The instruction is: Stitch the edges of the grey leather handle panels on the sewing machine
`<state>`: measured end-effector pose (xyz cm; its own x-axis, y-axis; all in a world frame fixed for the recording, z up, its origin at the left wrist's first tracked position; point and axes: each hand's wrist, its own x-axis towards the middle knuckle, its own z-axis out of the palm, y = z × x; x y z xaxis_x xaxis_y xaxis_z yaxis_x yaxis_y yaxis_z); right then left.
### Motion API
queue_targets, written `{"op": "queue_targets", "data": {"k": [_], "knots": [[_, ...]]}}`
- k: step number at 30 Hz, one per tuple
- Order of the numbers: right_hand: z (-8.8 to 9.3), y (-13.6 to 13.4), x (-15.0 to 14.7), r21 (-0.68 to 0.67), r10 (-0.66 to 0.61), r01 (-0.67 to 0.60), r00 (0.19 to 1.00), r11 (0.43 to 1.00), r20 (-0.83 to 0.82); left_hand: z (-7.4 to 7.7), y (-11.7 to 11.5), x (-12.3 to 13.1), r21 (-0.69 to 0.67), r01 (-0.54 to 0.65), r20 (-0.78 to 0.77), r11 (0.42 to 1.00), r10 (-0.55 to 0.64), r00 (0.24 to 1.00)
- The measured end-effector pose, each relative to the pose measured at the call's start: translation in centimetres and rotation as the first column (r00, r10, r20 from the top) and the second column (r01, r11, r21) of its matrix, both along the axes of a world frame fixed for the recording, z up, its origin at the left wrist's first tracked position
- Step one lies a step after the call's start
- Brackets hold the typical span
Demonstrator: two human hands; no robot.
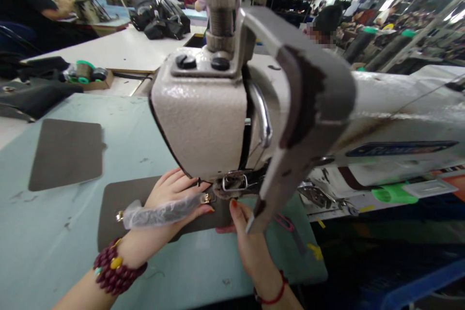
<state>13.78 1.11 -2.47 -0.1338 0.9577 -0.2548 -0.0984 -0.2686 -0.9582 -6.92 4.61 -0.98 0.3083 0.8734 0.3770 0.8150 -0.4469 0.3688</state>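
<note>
Your left hand (172, 196) lies spread on a taupe panel (123, 196), lower center of the frame, beneath its plastic-wrapped handle (156, 215); your right hand (249, 247) pinches the panel's edge by the sewing machine (199, 116).

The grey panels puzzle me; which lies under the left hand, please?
The panel reaching under the sewing machine, with the wrapped handle; the other panel, farther left, lies untouched.
</note>
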Motion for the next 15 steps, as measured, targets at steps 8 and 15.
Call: {"op": "queue_targets", "data": {"k": [8, 15], "knots": [[-0.7, -0.6, 2.2, -0.047, 0.051, -0.061, 0.981, 0.997, -0.187, 1.6, 0.0, -0.2, -0.206, 0.058, -0.085, 0.977, -0.076, 0.993], [-0.3, -0.6, 1.3, 0.074, 0.162, -0.156, 0.983, 0.985, -0.084, 2.7, 0.0, 0.2, -0.225, 0.055, -0.114, 0.973, -0.083, 0.990]]}}
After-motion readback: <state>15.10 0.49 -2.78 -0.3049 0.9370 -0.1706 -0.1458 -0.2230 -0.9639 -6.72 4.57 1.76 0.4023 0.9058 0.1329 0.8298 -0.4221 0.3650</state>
